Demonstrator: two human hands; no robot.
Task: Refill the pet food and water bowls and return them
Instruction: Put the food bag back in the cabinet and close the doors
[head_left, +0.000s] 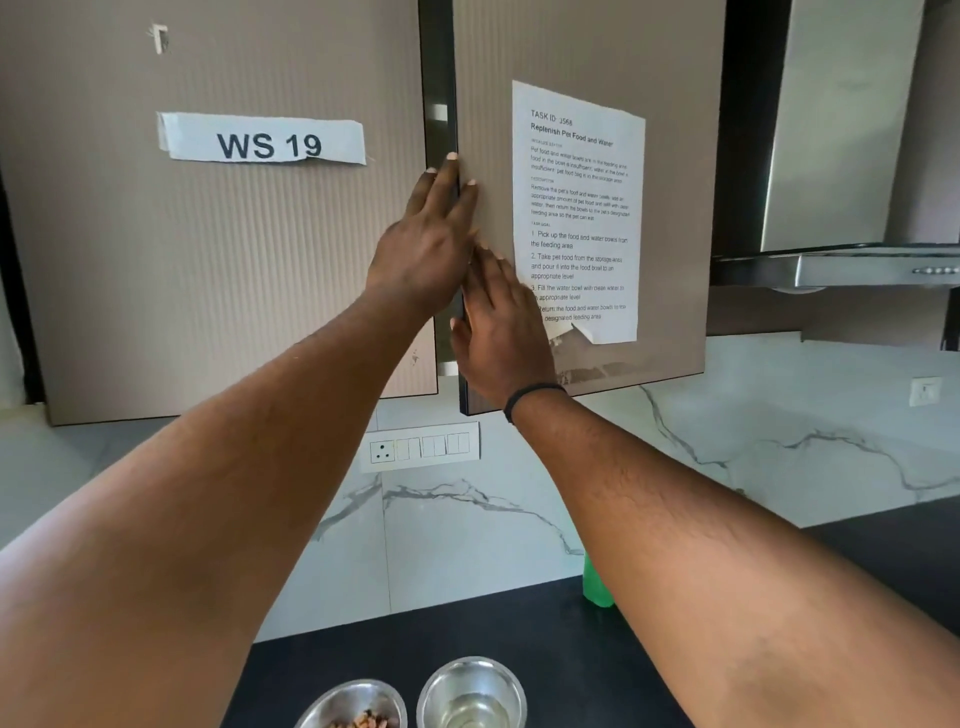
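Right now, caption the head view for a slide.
Both hands, left hand and right hand, press the cabinet door above the food bowl and water bowl.

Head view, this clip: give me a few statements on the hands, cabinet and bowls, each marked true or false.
1. Both hands, left hand and right hand, rest on the right cabinet door near its edge. True.
2. The door is fully shut. False: it stands slightly ajar, with a dark gap beside it.
3. The food bowl is empty. False: brown kibble lies in it.
4. The water bowl holds clear liquid. True.
5. The label on the left door reads WS 91. False: WS 19.
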